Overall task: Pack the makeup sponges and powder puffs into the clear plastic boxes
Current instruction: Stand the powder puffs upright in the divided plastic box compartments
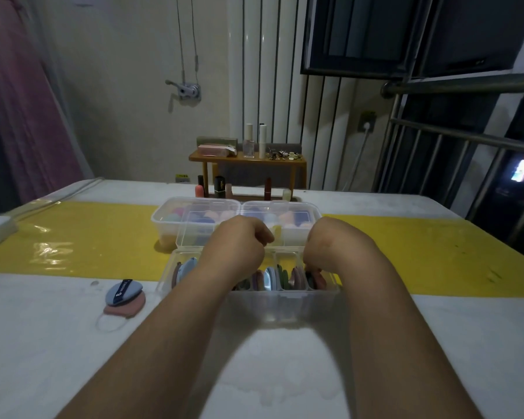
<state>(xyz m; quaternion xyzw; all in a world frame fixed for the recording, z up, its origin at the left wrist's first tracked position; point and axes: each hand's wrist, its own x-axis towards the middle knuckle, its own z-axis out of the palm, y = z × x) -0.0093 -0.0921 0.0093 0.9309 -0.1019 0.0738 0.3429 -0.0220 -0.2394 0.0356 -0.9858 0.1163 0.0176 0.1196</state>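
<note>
A clear plastic box (285, 297) lies in front of me with several powder puffs (268, 279) standing on edge in its compartments. My left hand (236, 247) hovers over the box's middle with its fingers curled under; what it holds is hidden. The fingers of my right hand (322, 249) curl down into the right compartment onto a pink puff (319, 278). A blue puff (123, 293) lies on a pink puff (126, 309) on the table to the left. Behind stand two clear boxes, the left box (164, 220) and the right box (315, 211), both with coloured sponges inside.
A clear lid or box wall (191, 237) stands between the near box and the far ones. A thin elastic loop (109, 326) lies by the loose puffs. Lipsticks (220, 187) and a small wooden shelf (245, 160) with bottles stand at the back. A yellow strip (73, 237) crosses the white table.
</note>
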